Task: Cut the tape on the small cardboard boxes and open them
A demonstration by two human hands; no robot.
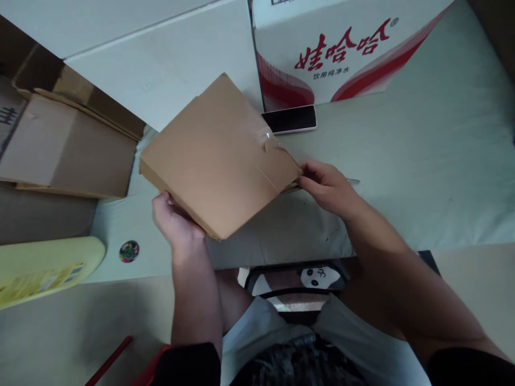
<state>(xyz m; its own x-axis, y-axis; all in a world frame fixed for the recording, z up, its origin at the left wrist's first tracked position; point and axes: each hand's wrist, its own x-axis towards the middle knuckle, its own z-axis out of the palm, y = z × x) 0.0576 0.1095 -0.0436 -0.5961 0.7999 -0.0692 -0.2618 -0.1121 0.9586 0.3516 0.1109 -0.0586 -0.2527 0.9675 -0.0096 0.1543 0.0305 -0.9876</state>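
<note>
A flat brown cardboard box [219,155] with clear tape across its top is held tilted above the pale surface [422,161]. My left hand [174,221] is closed on the box's near left corner, fingers tucked underneath. My right hand [326,185] is closed on the box's right corner, pinching the edge near the tape. A thin blade-like tip shows just past the right hand's fingers; what it is I cannot make out.
A dark phone [290,119] lies behind the box. A white carton with red lettering [341,48] stands at the back, an open brown carton [64,145] at the left. A yellow board [44,268] and a round sticker [129,251] lie near left.
</note>
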